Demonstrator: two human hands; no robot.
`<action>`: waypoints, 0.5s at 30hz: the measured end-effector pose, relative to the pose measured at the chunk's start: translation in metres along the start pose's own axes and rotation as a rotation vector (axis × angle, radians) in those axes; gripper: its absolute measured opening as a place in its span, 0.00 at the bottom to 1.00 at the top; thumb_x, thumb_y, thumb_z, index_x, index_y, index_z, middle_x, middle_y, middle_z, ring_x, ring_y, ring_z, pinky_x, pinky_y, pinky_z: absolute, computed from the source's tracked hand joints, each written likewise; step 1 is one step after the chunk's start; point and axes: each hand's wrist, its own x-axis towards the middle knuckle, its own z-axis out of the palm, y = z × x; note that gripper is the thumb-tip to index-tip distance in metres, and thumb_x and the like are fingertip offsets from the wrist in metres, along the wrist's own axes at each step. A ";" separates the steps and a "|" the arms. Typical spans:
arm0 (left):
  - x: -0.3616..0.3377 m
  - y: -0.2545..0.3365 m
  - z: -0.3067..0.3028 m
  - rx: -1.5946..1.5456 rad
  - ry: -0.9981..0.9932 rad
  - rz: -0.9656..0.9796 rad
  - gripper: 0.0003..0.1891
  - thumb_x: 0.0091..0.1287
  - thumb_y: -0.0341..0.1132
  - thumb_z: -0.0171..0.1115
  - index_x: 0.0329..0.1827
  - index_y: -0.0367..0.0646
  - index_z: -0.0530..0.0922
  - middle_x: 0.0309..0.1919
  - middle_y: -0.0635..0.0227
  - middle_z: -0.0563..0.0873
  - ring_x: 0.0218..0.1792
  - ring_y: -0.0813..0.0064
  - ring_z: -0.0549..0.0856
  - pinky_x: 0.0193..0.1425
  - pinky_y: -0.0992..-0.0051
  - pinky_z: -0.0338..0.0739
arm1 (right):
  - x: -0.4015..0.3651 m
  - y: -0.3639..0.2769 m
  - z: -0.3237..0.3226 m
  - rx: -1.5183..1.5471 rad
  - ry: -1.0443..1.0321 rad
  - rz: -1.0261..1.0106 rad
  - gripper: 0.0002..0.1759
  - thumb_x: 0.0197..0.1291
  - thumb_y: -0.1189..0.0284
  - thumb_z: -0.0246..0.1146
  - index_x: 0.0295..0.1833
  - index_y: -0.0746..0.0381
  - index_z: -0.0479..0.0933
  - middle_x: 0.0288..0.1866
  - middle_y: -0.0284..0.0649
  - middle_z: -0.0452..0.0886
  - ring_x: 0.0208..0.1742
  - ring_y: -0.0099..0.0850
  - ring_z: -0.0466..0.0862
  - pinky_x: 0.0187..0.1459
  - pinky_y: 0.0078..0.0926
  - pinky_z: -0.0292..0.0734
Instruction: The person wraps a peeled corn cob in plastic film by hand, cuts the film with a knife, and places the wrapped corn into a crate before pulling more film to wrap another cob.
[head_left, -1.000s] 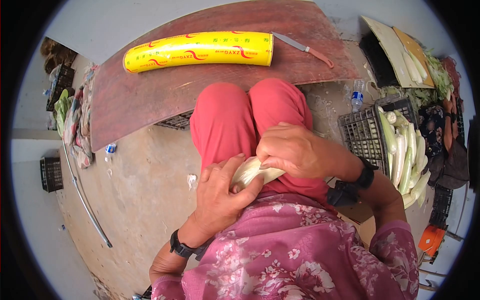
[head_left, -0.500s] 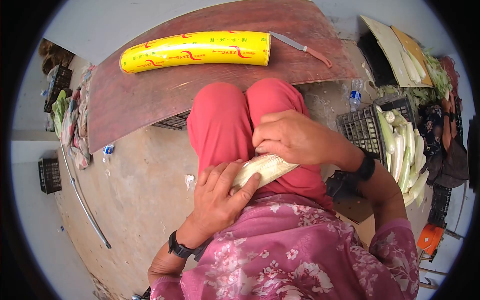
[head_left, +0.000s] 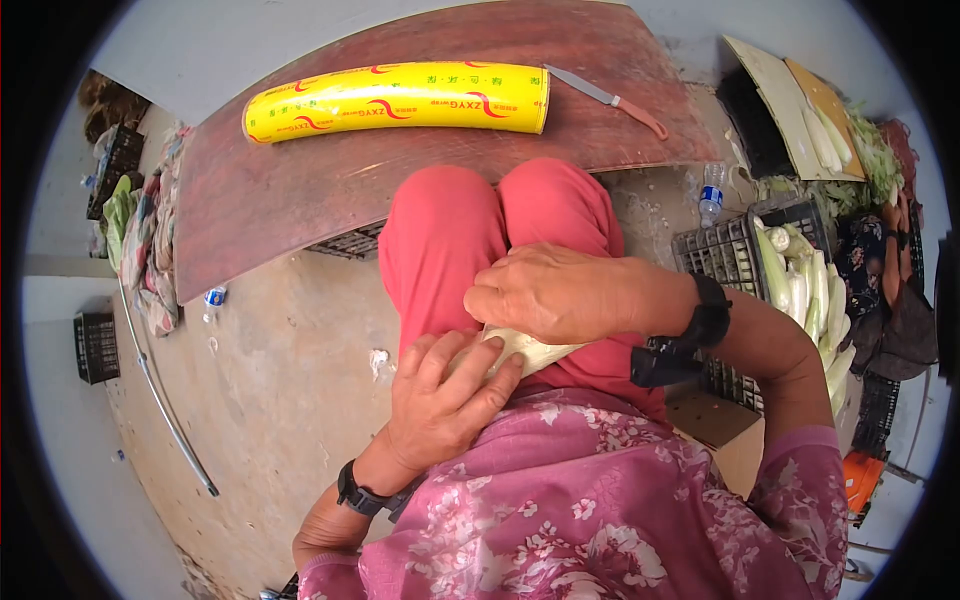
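A pale, wrapped-looking ear of corn [head_left: 542,352] lies across my lap, partly hidden by both hands. My left hand [head_left: 445,390] grips its left end, fingers bent over the top. Above it, my right hand [head_left: 560,295] is closed, its fingertips pressed together close to my left fingers; what they pinch is too small to make out. On the red-brown table [head_left: 290,200] beyond my knees lie a yellow roll of wrap [head_left: 395,100] and a knife with a pink handle [head_left: 640,118].
At the right, a black crate [head_left: 720,262] stands beside a pile of pale ears [head_left: 810,290]. A water bottle [head_left: 711,195] is near it. Another person [head_left: 890,285] is at the far right. A metal pole [head_left: 170,410] lies on the left floor.
My right hand has moved left and slightly down over the ear, covering more of it. My left fingers have shifted a little on the ear.
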 end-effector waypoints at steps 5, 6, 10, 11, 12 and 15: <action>0.005 0.001 -0.001 0.013 -0.030 0.025 0.17 0.59 0.32 0.65 0.52 0.44 0.86 0.56 0.63 0.86 0.53 0.58 0.84 0.53 0.61 0.77 | -0.002 -0.008 -0.005 -0.259 0.041 -0.062 0.08 0.61 0.69 0.62 0.42 0.62 0.75 0.37 0.43 0.82 0.40 0.45 0.85 0.45 0.44 0.78; 0.005 0.001 -0.001 0.011 -0.037 0.020 0.17 0.59 0.32 0.65 0.52 0.44 0.85 0.56 0.63 0.87 0.54 0.59 0.84 0.54 0.61 0.77 | -0.001 -0.011 -0.007 -0.283 0.002 -0.011 0.08 0.60 0.70 0.62 0.42 0.62 0.76 0.37 0.43 0.82 0.41 0.46 0.85 0.45 0.44 0.79; 0.004 0.002 -0.002 0.017 -0.039 0.008 0.17 0.60 0.33 0.65 0.53 0.44 0.85 0.57 0.63 0.87 0.53 0.59 0.84 0.55 0.61 0.77 | 0.004 -0.012 -0.010 -0.189 -0.053 0.129 0.09 0.60 0.70 0.64 0.43 0.64 0.78 0.36 0.48 0.85 0.40 0.50 0.86 0.41 0.48 0.78; 0.004 0.002 -0.003 0.014 -0.041 0.007 0.17 0.60 0.33 0.65 0.53 0.43 0.85 0.57 0.63 0.87 0.53 0.59 0.84 0.55 0.61 0.77 | 0.004 -0.010 -0.009 -0.119 -0.041 0.148 0.09 0.60 0.71 0.64 0.43 0.64 0.78 0.36 0.50 0.85 0.39 0.52 0.86 0.39 0.49 0.78; 0.004 0.002 -0.003 0.010 -0.042 0.006 0.17 0.60 0.33 0.65 0.53 0.43 0.85 0.57 0.63 0.87 0.53 0.58 0.84 0.54 0.61 0.77 | 0.003 -0.011 -0.010 -0.027 -0.050 0.216 0.09 0.61 0.71 0.64 0.43 0.65 0.78 0.35 0.51 0.85 0.38 0.53 0.86 0.38 0.50 0.77; 0.003 0.002 -0.003 0.003 -0.036 0.005 0.18 0.59 0.32 0.65 0.53 0.43 0.84 0.57 0.62 0.87 0.52 0.58 0.84 0.53 0.61 0.78 | 0.000 -0.014 -0.009 0.187 -0.044 0.373 0.08 0.64 0.71 0.63 0.43 0.66 0.77 0.32 0.54 0.84 0.36 0.56 0.85 0.36 0.53 0.76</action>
